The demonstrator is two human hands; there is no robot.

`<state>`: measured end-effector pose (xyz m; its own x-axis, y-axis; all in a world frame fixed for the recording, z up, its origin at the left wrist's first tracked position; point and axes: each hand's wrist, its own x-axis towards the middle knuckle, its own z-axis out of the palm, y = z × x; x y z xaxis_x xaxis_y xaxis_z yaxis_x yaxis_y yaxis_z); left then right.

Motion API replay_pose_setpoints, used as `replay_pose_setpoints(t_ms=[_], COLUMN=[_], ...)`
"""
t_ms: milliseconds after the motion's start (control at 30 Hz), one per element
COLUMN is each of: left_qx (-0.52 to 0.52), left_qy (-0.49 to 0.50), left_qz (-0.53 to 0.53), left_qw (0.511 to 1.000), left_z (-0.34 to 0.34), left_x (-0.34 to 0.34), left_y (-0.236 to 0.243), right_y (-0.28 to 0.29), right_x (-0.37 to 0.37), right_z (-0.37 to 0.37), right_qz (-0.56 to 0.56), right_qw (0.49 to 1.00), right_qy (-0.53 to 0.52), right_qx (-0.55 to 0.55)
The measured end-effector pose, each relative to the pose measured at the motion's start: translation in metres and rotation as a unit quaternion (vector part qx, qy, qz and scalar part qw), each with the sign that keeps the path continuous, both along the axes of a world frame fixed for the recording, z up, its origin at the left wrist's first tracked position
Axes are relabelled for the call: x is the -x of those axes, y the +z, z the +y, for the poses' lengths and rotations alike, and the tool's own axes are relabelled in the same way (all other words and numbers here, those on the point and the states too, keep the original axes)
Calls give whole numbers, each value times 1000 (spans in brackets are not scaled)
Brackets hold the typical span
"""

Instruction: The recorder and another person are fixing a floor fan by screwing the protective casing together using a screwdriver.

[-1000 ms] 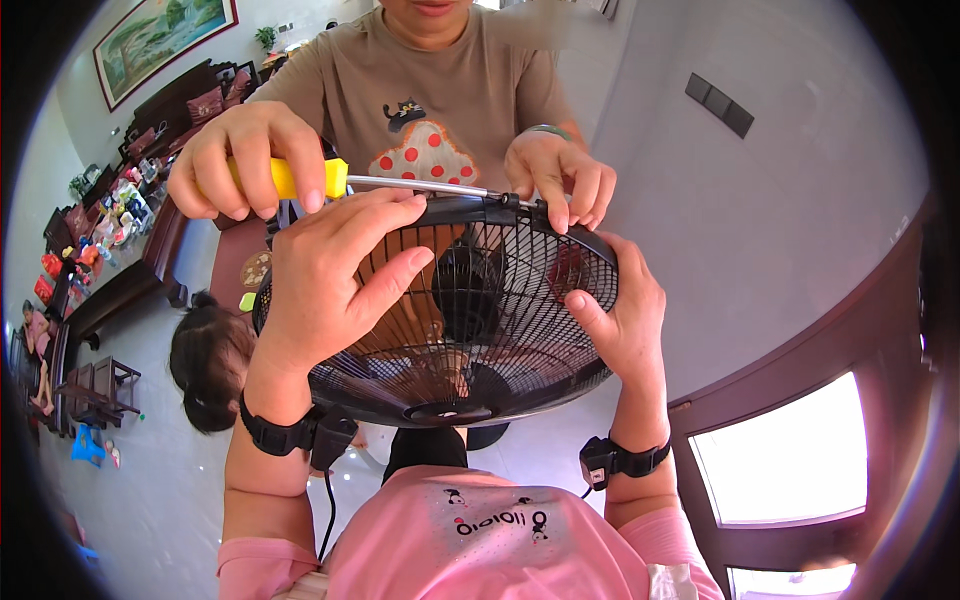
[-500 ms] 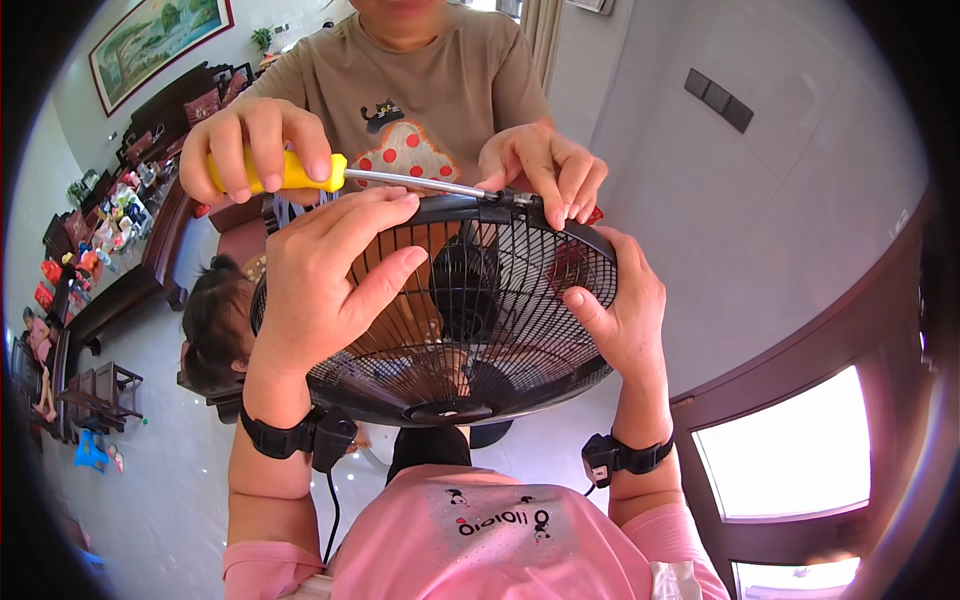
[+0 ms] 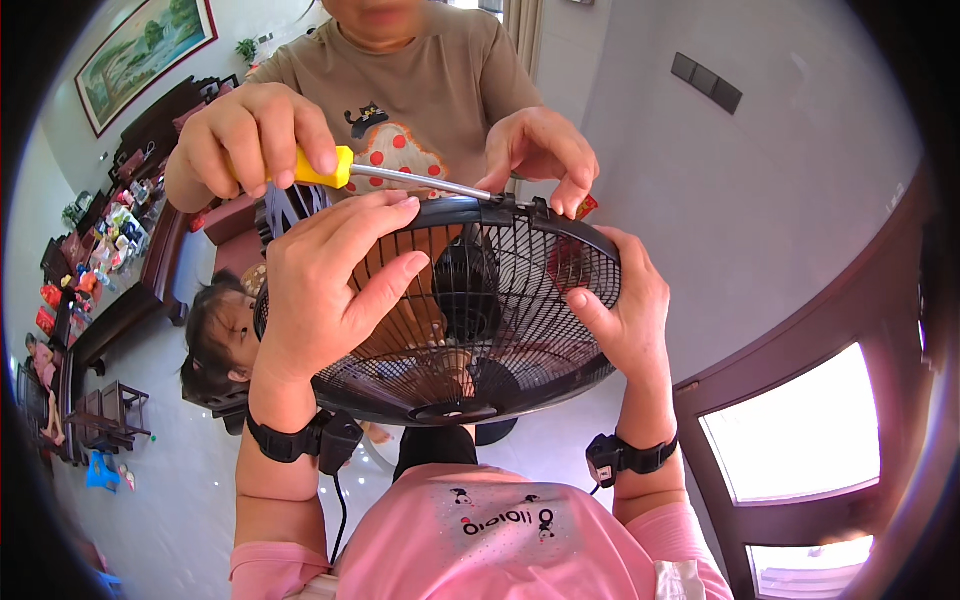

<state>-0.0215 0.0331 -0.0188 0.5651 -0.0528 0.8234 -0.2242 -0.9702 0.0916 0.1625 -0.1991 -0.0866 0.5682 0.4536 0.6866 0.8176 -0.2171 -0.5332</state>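
Note:
A black fan head with a round wire guard (image 3: 400, 350) is held between my two hands. My left hand (image 3: 325, 270) holds its upper left rim, fingers over the edge and thumb spread in front of the wires. On the right rim, my right hand (image 3: 630, 310) grips with the thumb in front and the fingers behind. Across from me, a person in a brown T-shirt (image 3: 440, 70) holds a yellow-handled screwdriver (image 3: 345, 167). Its tip meets a small clip (image 3: 515, 203) on top of the rim. That person's other hand (image 3: 545, 155) is beside the clip.
A child (image 3: 220, 335) is close behind my left forearm. Dark wooden furniture (image 3: 160, 265) stands at the far left, its table covered with many small items. A low wooden stool (image 3: 110, 410) and a blue object (image 3: 102, 470) are on the floor. A brown door (image 3: 690, 425) stands at right.
The other person's hand beside the clip has lifted slightly from the rim. The screwdriver handle has shifted a little to the right. The child's face has turned into view. My hands keep their hold.

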Motion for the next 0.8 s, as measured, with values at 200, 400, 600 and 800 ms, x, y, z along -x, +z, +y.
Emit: replay_pose_setpoints(t_ms=[200,400,600,800], left_qx=[-11,-11,-7,-2], left_qy=[1,-2,2,0], left_qz=[3,0,6,2], left_qw=[1000,1000,1000,1000], left_z=[0,-1,-3,-4], left_x=[-1,-3,-3,-3], left_y=[-1,-2,0,1], right_y=[-3,-2,-4,-4], right_x=[1,1,-1,-3], right_z=[-1,-2,-3,-2], right_qz=[-10,2,-9,-3], right_qw=[1000,1000,1000,1000], right_qy=[-15,-15,-20,-14], right_qx=[0,8,10,7])
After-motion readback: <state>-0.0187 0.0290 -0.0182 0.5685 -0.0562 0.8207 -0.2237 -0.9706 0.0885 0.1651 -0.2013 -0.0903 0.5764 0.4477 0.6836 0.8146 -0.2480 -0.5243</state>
